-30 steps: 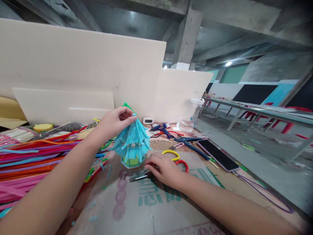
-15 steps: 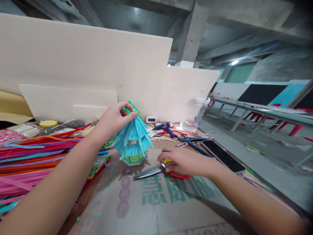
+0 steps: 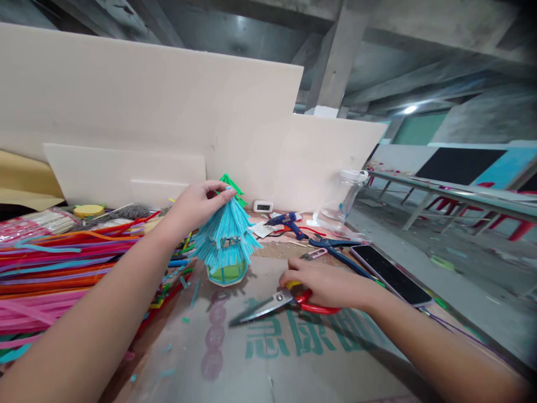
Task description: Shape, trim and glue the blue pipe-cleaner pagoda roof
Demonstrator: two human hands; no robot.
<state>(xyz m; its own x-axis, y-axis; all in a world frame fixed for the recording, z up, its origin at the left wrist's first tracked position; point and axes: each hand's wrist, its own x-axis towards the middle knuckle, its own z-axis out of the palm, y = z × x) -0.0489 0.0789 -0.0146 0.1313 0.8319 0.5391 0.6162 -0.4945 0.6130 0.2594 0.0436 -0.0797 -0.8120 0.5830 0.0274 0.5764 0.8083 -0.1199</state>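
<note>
My left hand (image 3: pixel 197 204) pinches the top of a small hut model made of blue straws (image 3: pixel 226 240), which stands on the cardboard sheet (image 3: pixel 268 358) with a green base showing under its roof. My right hand (image 3: pixel 325 282) lies to the right of the model with its fingers closed on the red and yellow handles of a pair of scissors (image 3: pixel 277 302). The scissor blades point left, lifted slightly off the cardboard.
A big heap of coloured straws (image 3: pixel 62 268) covers the table's left. Behind the model lie a blue glue gun (image 3: pixel 287 223), pliers (image 3: pixel 331 246), a small timer (image 3: pixel 263 206) and a clear jar (image 3: pixel 346 193). A phone (image 3: pixel 392 274) lies right. White boards (image 3: pixel 168 123) stand behind.
My right hand has closed on the scissor handles and drawn the scissors rightward and up off the cardboard. My left hand has kept its pinch on the hut's top.
</note>
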